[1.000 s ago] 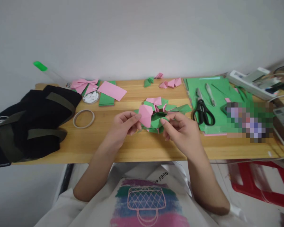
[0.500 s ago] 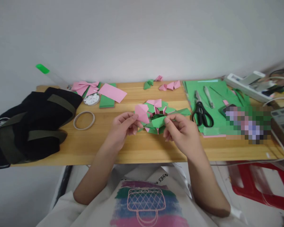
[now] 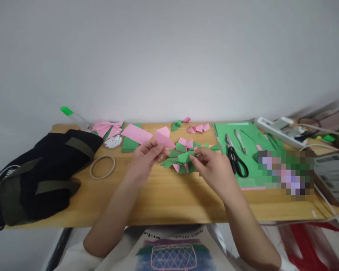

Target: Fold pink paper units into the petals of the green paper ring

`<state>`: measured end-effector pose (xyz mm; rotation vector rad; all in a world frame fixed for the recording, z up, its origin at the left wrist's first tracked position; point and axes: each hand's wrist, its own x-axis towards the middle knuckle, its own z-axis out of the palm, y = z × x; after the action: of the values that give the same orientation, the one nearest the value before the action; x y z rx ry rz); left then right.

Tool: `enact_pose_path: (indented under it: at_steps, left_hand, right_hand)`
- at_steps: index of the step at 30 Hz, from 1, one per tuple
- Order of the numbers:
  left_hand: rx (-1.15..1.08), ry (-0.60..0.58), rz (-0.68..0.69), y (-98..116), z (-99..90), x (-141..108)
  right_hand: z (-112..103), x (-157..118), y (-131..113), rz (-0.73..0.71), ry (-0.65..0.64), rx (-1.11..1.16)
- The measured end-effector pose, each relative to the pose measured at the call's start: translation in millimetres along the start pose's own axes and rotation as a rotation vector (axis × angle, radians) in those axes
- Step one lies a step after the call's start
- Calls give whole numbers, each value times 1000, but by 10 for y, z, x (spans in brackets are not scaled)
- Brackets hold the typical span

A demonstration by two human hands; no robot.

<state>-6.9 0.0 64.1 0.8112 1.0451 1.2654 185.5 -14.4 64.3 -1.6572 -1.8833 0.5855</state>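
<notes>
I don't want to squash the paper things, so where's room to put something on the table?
Bare wood shows between the left forearm and right forearm, in front of the folded paper piece, and between the black cloth and left forearm, in front of the white ring. It's crowded by the scissors, green sheets and power strip.

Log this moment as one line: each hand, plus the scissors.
left hand: pinching folded pink paper | right hand: gripping green part of green-and-pink paper assembly | scissors: lying on green sheets
</notes>
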Motion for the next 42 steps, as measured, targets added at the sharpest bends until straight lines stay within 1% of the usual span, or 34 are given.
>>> enact_pose_path:
  at_steps: [2,4,8,10,11,13,15,18,22,26,30,32,36,39,42]
  left_hand:
    - [22,2,33,83,30,96]
    - [78,24,102,158,50,198]
    - [310,73,303,304,58,393]
    - [406,69,390,380,58,468]
    - [427,50,405,415,60,496]
    - [425,-14,376,470,70,532]
    - [420,-69,325,494,83,546]
    - [469,-86,321,468,96,542]
    - [487,-87,358,392,102,538]
    - [434,-114,337,355,102,534]
    - [447,-113,314,358,82,526]
    - [426,-135,316,360,72,533]
    - [341,-221,262,363,63,560]
    - [348,-207,260,382,68,565]
    - [385,-226,247,407,76,559]
  right_hand:
    - [-73,142,-38,-42,0,-200]
    - [-131,285,-60,-101,-14,-302]
    - [-177,539,-30,-295,-30,-262]
    - [-182,641,1,-375,-52,-218]
    - [-187,684,10,-399,-73,-196]
    - [-208,750,9,-413,-161,-159]
    - [-239,789,-17,-372,-290,-142]
    - [-287,805,-57,-290,-462,-145]
    - [-333,786,-40,-269,-557,-132]
    - [-367,774,4,-240,-558,-121]
    - [-359,786,6,-228,-550,-126]
    - [-342,791,0,-239,-557,-139]
    - [-319,792,-9,-267,-575,-148]
    - [-323,790,-18,-283,-579,-128]
    - [-331,788,-28,-290,-581,-117]
